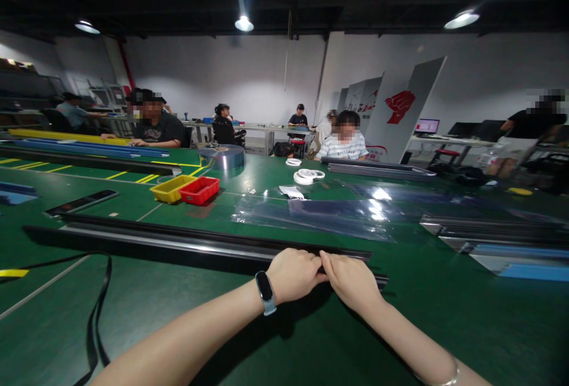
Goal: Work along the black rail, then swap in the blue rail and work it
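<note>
A long black metal profile [178,246] with a lighter stripe along it lies across the green table in front of me. My left hand [294,273], with a band on the wrist, is closed over the profile near its right end. Beside it, thumb side touching, my right hand [351,279] is also closed on the profile. The fingertips of both hands are hidden behind it. A thin black strip [95,315] hangs in a loop at the lower left, apart from my hands.
A yellow bin [172,189] and a red bin [200,190] stand beyond the profile. Clear plastic film [329,218] and white tape rolls [306,176] lie farther back. More profiles [498,235] are stacked at right. A phone-like dark device [82,202] lies left. Several people sit around.
</note>
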Demonstrator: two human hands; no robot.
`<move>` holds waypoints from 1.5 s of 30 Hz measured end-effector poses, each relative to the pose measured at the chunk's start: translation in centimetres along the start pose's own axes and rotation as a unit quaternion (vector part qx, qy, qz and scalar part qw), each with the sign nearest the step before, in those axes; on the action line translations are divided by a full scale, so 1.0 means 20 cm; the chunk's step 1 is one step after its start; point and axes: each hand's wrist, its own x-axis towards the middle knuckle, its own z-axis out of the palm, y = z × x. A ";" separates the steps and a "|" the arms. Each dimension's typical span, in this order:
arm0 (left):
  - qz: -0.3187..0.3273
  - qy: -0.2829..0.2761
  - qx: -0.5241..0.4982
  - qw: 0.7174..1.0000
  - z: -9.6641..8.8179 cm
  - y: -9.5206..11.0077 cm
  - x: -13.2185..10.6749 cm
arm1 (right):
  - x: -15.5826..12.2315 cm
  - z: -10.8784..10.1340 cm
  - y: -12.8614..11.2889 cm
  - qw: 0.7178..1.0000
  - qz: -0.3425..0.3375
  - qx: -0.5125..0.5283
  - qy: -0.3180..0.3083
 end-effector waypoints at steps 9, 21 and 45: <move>-0.006 -0.042 0.004 0.999 -0.03 -0.05 0.00 | -0.01 -0.05 0.02 1.000 0.018 0.017 0.016; 0.008 -0.101 0.012 0.995 -0.13 -0.18 -0.02 | 0.02 0.00 0.02 0.998 0.057 0.022 -0.030; 0.008 -0.072 -0.007 0.997 -0.06 -0.18 -0.03 | 0.03 -0.01 -0.03 0.999 0.044 0.012 -0.014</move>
